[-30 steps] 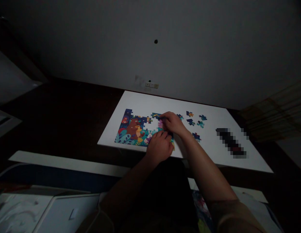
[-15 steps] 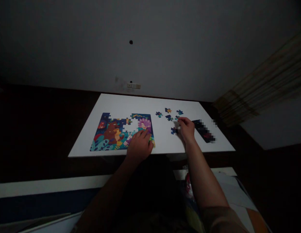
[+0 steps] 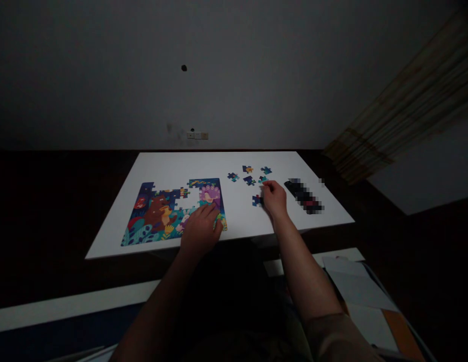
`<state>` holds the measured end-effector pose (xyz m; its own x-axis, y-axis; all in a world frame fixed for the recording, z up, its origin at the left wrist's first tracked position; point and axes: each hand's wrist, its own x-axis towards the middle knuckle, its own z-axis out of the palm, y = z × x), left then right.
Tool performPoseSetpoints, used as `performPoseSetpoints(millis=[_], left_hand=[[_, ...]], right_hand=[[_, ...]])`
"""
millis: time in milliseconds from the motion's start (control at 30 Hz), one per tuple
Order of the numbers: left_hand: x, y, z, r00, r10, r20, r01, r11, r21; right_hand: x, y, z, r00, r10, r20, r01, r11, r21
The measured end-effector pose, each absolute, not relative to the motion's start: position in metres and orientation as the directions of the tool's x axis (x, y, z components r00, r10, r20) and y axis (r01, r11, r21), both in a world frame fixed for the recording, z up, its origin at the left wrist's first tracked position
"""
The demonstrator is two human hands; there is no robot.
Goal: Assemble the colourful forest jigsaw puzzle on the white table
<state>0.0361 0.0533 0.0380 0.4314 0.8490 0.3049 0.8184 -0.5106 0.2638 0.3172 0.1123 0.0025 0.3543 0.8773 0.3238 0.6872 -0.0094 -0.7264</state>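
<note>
A partly assembled jigsaw puzzle (image 3: 156, 208) with a bear and other animals lies on the left of the white table (image 3: 117, 221). A gap showing white table is open in its upper middle. My left hand (image 3: 202, 226) rests flat over the puzzle's lower right, fingers stretched out, covering part of the picture. My right hand (image 3: 275, 198) has its thumb and fingers pinched at the edge of a small puzzle piece (image 3: 261, 179), which still lies among the others. A dark blue piece (image 3: 256, 200) sits just beneath this hand, partly hidden by it.
Several loose pieces lie behind my right hand, among them one with yellow (image 3: 248, 169) and one blue-green (image 3: 266, 170). A dark, pixelated oblong object (image 3: 304, 196) lies right of the hand. The wall (image 3: 237, 100) rises behind the table; a curtain (image 3: 370, 141) hangs at right.
The whole view has shifted, so the table appears further left and slightly turned. My hands and the loose pieces keep nearly the same places on the table.
</note>
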Motion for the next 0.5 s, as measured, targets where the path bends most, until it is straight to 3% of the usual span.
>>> performPoseSetpoints(millis=[100, 233, 400, 500], left_hand=[[0.036, 0.054, 0.037, 0.439, 0.843, 0.310, 0.812, -0.520, 0.264], [0.035, 0.054, 0.037, 0.445, 0.835, 0.323, 0.802, -0.532, 0.271], [0.034, 0.052, 0.040, 0.433, 0.839, 0.330, 0.796, -0.528, 0.297], [0.033, 0.051, 0.040, 0.427, 0.844, 0.325, 0.801, -0.520, 0.297]], right_hand=[[0.314, 0.117, 0.008, 0.395, 0.840, 0.373, 0.781, -0.093, -0.618], [0.311, 0.135, 0.021, 0.214, 0.917, 0.337, 0.899, -0.050, -0.435], [0.314, 0.163, 0.037, -0.072, 0.989, 0.131, 0.957, 0.105, -0.269], [0.318, 0.172, 0.039, -0.107, 0.993, 0.056, 0.971, 0.117, -0.208]])
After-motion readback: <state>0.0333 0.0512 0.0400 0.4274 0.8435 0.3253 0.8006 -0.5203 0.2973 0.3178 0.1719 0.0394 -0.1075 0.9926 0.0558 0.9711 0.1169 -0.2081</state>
